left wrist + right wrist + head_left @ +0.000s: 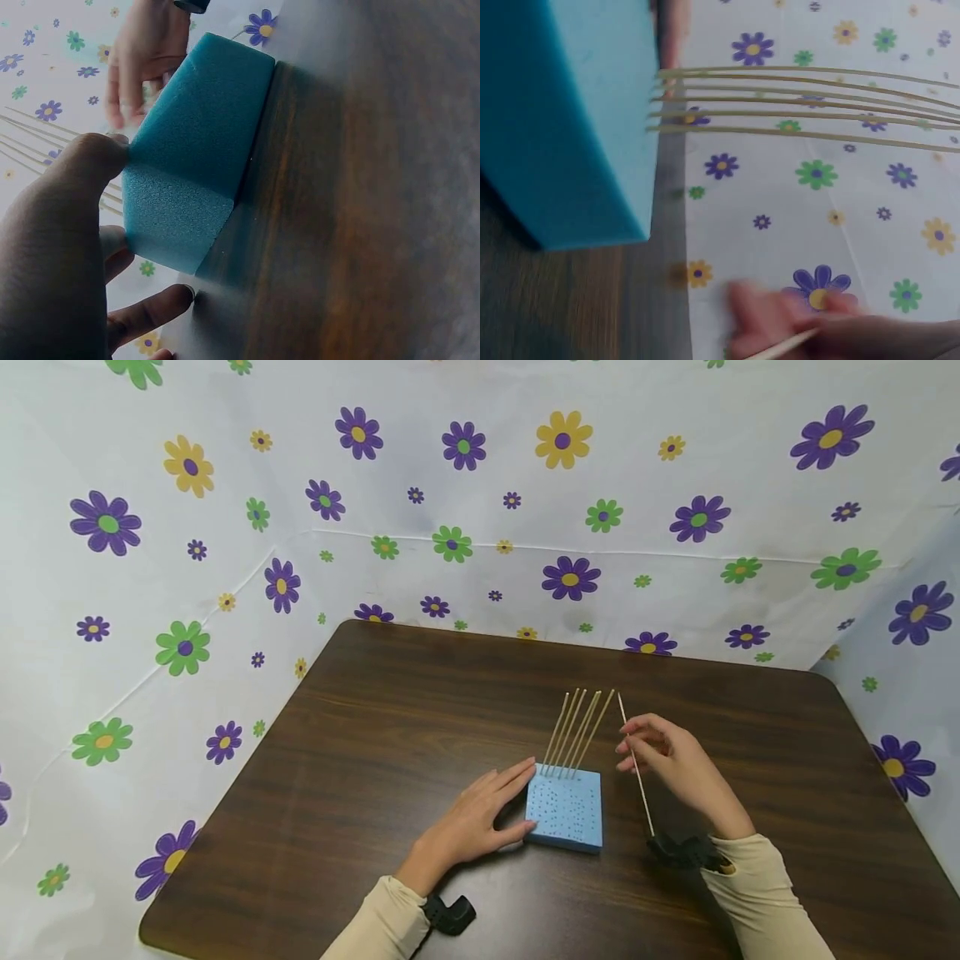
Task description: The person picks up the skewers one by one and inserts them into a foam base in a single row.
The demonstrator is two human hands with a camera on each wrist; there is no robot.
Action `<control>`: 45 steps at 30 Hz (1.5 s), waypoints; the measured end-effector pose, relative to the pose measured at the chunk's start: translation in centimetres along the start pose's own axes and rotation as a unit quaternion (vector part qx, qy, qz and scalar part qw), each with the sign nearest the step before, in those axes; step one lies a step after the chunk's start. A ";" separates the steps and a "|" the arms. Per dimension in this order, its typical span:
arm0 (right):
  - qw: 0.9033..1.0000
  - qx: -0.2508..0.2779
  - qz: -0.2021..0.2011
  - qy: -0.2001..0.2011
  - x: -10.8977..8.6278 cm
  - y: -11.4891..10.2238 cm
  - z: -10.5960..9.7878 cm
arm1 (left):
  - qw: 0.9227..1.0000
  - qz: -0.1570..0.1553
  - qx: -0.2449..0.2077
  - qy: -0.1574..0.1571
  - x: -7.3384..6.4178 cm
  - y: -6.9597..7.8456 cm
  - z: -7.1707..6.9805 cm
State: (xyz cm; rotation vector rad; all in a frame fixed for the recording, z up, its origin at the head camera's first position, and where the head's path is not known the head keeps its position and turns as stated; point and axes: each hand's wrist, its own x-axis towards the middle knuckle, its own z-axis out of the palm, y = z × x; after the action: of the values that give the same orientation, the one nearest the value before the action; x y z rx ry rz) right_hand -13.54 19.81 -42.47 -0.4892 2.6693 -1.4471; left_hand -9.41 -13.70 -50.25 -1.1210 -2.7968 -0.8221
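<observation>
A blue foam block point(564, 810) dotted with small holes lies on the table. Several thin wooden sticks point(567, 735) stand in its far edge, leaning to the right. My left hand point(480, 814) rests against the block's left side, thumb near the front corner and fingers near the back one; the left wrist view shows the thumb touching the foam block point(195, 150). To the right of the block, my right hand point(671, 764) pinches one loose skewer point(641, 789) between thumb and fingers, its lower end angled toward the wrist. In the right wrist view this hand point(795, 322) is blurred.
The dark wooden table point(390, 710) has rounded corners. A white sheet with printed flowers point(465, 485) hangs behind it and at both sides. A black wrist camera point(450, 914) sits low above the table by my left wrist.
</observation>
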 end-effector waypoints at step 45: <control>0.983 -0.099 -0.130 0.081 0.3 -0.8 4.2 | 1.000 -0.004 -0.006 -0.005 0.0 -0.1 0.0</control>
State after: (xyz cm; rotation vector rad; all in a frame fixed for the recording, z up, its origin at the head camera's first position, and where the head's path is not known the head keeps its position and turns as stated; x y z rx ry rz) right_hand -12.74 15.95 -44.06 -0.7959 2.9900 -1.3370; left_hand -9.49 -13.74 -50.28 -1.1207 -2.8095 -0.8379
